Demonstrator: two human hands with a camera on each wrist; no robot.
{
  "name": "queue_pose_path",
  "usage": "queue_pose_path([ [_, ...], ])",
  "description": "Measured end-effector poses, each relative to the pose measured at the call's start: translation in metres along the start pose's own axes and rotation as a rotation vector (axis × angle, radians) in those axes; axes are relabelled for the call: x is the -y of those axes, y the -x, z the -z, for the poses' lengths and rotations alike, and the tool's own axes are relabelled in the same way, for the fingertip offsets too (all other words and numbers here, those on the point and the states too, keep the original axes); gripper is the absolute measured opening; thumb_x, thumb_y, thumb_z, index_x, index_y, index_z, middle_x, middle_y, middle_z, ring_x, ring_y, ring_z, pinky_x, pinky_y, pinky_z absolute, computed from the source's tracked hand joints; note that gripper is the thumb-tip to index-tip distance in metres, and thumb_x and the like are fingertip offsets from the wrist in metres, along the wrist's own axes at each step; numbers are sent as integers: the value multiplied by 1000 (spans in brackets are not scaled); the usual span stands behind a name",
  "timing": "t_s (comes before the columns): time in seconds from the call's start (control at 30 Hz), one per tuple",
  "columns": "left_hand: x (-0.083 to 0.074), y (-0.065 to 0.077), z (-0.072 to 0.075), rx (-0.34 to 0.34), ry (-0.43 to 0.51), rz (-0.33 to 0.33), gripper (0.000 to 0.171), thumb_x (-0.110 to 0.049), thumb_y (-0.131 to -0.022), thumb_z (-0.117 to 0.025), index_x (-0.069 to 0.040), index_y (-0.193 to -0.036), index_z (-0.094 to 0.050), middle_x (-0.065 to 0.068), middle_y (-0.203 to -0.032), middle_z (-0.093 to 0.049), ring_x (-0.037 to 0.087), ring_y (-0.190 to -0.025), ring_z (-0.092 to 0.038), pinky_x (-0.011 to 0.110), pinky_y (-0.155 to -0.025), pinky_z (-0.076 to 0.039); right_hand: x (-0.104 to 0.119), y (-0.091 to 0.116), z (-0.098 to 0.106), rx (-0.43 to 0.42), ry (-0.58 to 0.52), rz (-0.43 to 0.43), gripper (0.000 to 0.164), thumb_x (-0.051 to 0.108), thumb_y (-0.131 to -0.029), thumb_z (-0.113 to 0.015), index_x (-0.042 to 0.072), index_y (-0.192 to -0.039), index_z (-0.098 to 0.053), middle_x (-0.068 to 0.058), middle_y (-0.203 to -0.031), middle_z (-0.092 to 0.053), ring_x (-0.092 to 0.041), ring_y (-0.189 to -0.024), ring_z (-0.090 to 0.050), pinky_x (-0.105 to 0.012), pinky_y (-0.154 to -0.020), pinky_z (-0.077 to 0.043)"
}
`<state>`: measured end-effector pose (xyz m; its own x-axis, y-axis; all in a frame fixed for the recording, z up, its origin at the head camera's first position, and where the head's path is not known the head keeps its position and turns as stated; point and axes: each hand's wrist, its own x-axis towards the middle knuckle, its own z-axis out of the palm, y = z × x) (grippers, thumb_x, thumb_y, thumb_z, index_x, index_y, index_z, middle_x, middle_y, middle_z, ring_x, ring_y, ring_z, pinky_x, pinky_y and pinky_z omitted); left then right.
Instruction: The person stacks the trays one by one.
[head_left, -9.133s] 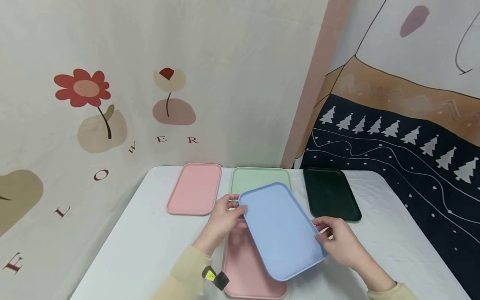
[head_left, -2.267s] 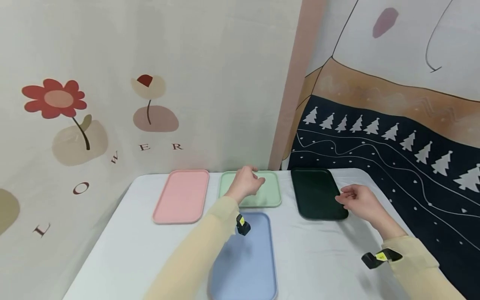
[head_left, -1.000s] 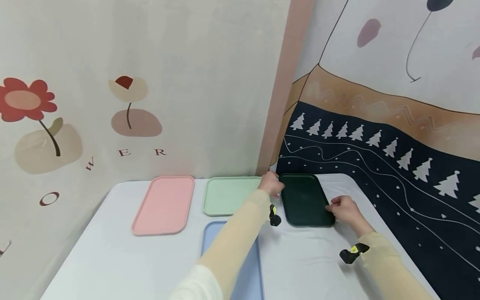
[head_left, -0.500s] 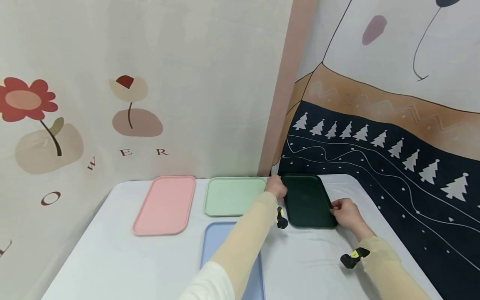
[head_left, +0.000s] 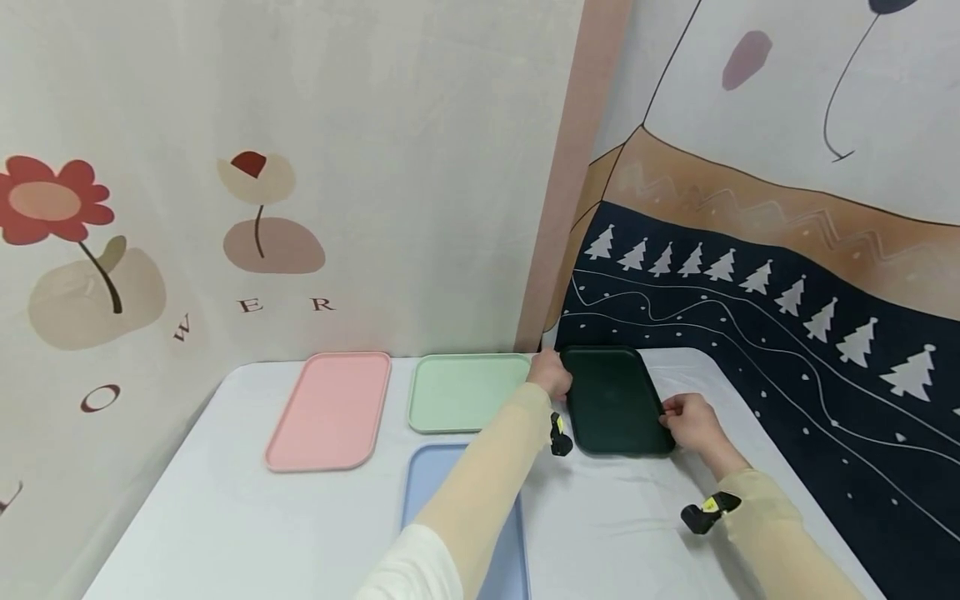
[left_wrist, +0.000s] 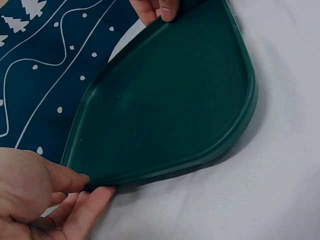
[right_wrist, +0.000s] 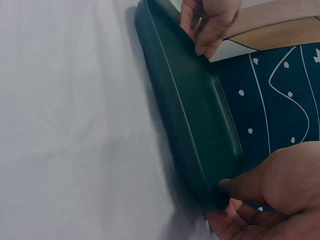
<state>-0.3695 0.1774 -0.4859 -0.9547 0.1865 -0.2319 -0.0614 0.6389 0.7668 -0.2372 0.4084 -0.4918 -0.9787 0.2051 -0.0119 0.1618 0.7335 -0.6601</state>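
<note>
A dark green tray [head_left: 618,404] lies at the back right of the white table, its long sides pointing away from me. My left hand [head_left: 551,374] pinches its left edge; in the left wrist view the thumb [left_wrist: 75,181] is on the rim with fingers beneath. At the opposite edge, near the front corner, my right hand [head_left: 692,427] pinches the rim, thumb [right_wrist: 237,189] on top and fingers below. The blue tray [head_left: 435,475] lies nearer me, partly hidden under my left sleeve.
A light green tray [head_left: 465,396] sits at the back middle, left of my left hand. Farther left is a pink tray [head_left: 330,412]. The white-covered table [head_left: 225,500] backs onto a printed cloth wall [head_left: 420,183]. A small black camera is strapped to each wrist.
Earlier both hands held the blue tray above a second pink tray; now the blue one lies there, with that pink tray out of sight. Both hands have moved to the dark green tray and gripped it.
</note>
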Motion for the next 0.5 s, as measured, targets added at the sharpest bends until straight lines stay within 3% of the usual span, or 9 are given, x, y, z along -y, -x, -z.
queue_pose_path([
  [0.1,-3,-1,1,10,-16,1,17,2,-97,-69,3,-114,-68,17,-112,-68,19,-60,-68,29,-57,-59,3,1,3,6,-6,-5,18,-4,-95,-64,-17,-107,-63,-17,-91,-63,-33,-88,-60,-34,-67,-52],
  [0.2,-6,0,5,1,-36,-9,19,1,-97,-68,3,-116,-68,17,-120,-68,18,-60,-68,29,-60,-59,7,3,7,19,-11,-18,20,-4,-96,-63,-17,-110,-62,-19,-94,-63,-33,-90,-59,-36,-69,-53],
  [0.33,-13,5,12,-11,-44,-37,30,0,-97,-68,3,-126,-67,19,-133,-64,18,-60,-68,28,-61,-60,14,6,14,22,-21,-13,22,-3,-97,-63,-19,-112,-61,-21,-96,-64,-35,-91,-60,-38,-70,-54],
  [0.5,-21,12,23,-9,-47,-72,43,0,-96,-68,1,-139,-65,18,-134,-66,17,-62,-69,28,-62,-60,21,10,23,10,-29,20,25,-2,-97,-64,-20,-114,-61,-23,-98,-64,-36,-92,-60,-35,-69,-53],
])
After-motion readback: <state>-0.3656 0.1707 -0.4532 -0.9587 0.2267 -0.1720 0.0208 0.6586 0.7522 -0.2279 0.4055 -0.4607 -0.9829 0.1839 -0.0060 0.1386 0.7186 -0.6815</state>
